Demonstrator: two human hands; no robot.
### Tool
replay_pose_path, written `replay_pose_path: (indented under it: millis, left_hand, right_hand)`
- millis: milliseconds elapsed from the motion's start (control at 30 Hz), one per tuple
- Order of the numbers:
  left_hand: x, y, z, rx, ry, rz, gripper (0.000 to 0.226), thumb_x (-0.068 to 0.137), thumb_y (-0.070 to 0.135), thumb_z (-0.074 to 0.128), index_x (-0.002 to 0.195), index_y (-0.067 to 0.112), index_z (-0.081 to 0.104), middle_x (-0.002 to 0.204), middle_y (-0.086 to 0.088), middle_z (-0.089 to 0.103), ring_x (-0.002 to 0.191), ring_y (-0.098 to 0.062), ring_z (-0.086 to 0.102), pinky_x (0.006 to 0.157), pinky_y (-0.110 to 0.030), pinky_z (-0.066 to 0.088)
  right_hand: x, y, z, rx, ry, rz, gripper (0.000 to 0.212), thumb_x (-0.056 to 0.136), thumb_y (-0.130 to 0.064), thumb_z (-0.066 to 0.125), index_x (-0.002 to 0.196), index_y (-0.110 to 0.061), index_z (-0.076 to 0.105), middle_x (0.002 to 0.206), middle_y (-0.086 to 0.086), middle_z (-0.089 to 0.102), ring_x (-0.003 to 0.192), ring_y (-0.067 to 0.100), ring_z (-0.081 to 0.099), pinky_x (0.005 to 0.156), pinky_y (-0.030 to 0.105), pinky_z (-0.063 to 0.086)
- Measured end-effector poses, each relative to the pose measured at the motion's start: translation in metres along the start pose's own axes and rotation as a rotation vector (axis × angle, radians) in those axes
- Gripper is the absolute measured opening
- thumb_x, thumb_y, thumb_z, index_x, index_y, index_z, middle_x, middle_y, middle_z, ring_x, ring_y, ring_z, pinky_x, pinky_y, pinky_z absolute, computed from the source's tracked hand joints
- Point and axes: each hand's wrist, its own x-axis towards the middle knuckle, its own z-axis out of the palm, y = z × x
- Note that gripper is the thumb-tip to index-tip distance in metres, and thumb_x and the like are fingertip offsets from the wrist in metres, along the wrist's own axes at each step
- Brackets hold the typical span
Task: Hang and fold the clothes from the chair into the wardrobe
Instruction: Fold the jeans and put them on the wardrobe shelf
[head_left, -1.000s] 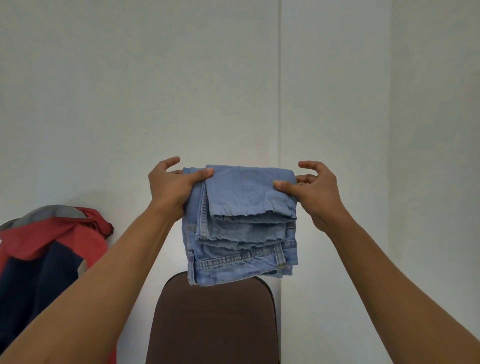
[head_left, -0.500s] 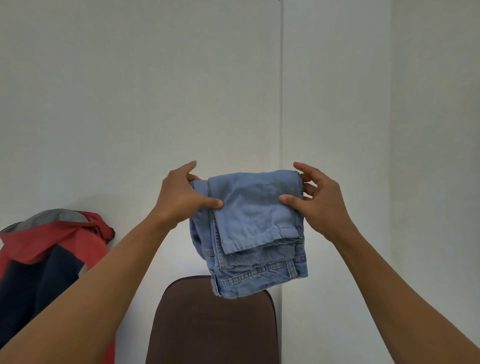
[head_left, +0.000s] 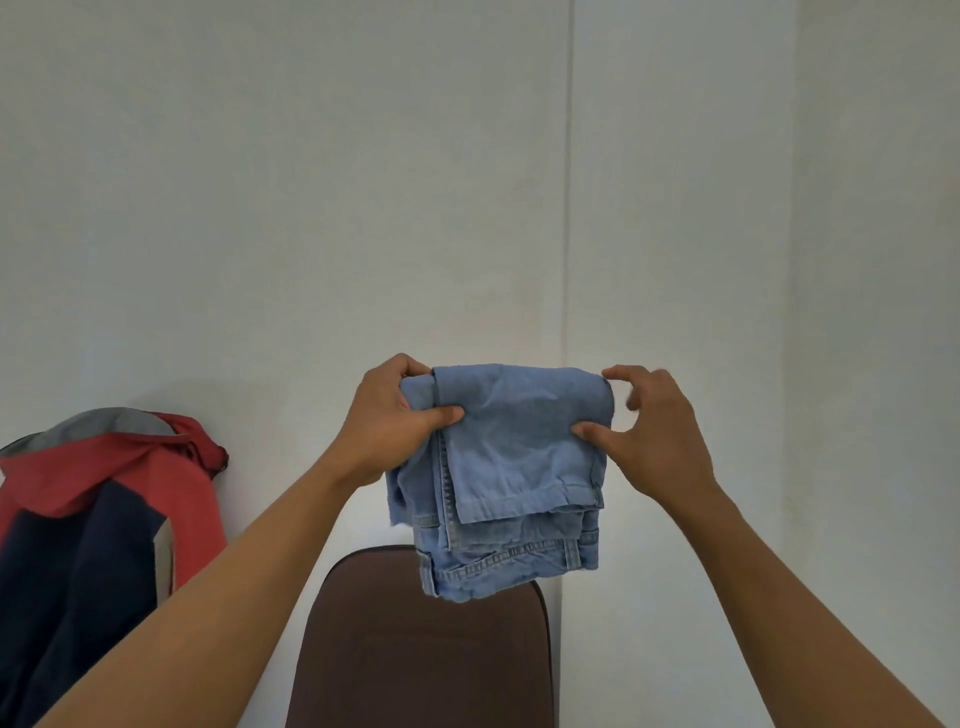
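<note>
Both hands hold folded light-blue jeans (head_left: 514, 467) up before a plain pale wall (head_left: 260, 208): left hand (head_left: 387, 421) clamped, right hand (head_left: 654, 436) pinching. A brown chair back (head_left: 421, 649) stands below; a red-and-navy jacket (head_left: 98, 519) hangs far left.

Both hands, left hand (head_left: 390, 421) and right hand (head_left: 655, 434), pinch folded light-blue denim jeans (head_left: 511, 478) above a brown padded chair back (head_left: 421, 649).

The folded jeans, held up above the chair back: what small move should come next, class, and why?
Probably close the right hand firmly on the folded jeans first. Its upper fingers look loose and blurred at the edge, while the left hand pinches firmly, and the layers hang unevenly above the chair.
</note>
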Motion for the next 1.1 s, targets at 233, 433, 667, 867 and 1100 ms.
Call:
replay_pose_path:
  millis: [233, 433, 667, 867, 1100]
  left_hand:
    - [-0.008, -0.029, 0.016, 0.049, 0.071, 0.091, 0.031, 0.074, 0.016, 0.086, 0.091, 0.02, 0.06, 0.091, 0.005, 0.068, 0.084, -0.015, 0.067, 0.073, -0.04, 0.06]
    - [-0.02, -0.031, 0.006, -0.06, -0.138, 0.221, 0.028, 0.072, 0.003, 0.084, 0.087, 0.013, 0.062, 0.09, -0.001, 0.073, 0.082, -0.02, 0.071, 0.071, -0.034, 0.06]
    - [-0.035, -0.032, 0.017, -0.048, -0.476, 0.264, 0.023, 0.073, -0.015, 0.077, 0.087, 0.003, 0.068, 0.097, -0.003, 0.077, 0.097, -0.02, 0.073, 0.083, -0.037, 0.059]
    - [-0.038, -0.038, 0.024, -0.12, -0.356, 0.185, 0.042, 0.062, 0.006, 0.092, 0.093, 0.023, 0.07, 0.136, 0.018, 0.057, 0.125, -0.006, 0.056, 0.099, -0.032, 0.051]
    - [-0.049, -0.021, 0.042, -0.668, -0.286, -0.353, 0.06, 0.077, 0.067, 0.07, 0.124, 0.029, 0.067, 0.134, 0.0, 0.064, 0.124, -0.026, 0.06, 0.097, -0.045, 0.053]
  right_hand:
    - [-0.016, 0.004, 0.002, 0.815, -0.698, 0.849, 0.111, 0.065, -0.097, 0.032, 0.152, -0.029, 0.028, 0.1, 0.028, 0.071, 0.061, 0.032, 0.068, 0.052, 0.034, 0.055]
    - [-0.021, 0.031, 0.005, 1.222, -0.887, 0.925, 0.122, 0.061, -0.1, 0.017, 0.147, -0.017, 0.041, 0.135, 0.03, 0.056, 0.119, 0.054, 0.056, 0.07, 0.06, 0.059]
    - [-0.017, 0.028, 0.011, 1.193, -0.664, 1.076, 0.084, 0.074, -0.079, 0.06, 0.125, -0.012, 0.064, 0.121, 0.022, 0.068, 0.112, 0.048, 0.063, 0.086, 0.071, 0.049]
    - [-0.026, 0.019, 0.016, 1.354, -0.353, 0.979, 0.026, 0.085, -0.024, 0.071, 0.107, -0.01, 0.069, 0.093, 0.016, 0.077, 0.086, 0.032, 0.071, 0.068, 0.046, 0.061]
    - [-0.021, 0.015, 0.015, 1.481, -0.265, 0.75, 0.024, 0.091, -0.02, 0.062, 0.114, -0.012, 0.067, 0.103, 0.012, 0.075, 0.084, 0.025, 0.075, 0.065, 0.034, 0.062]
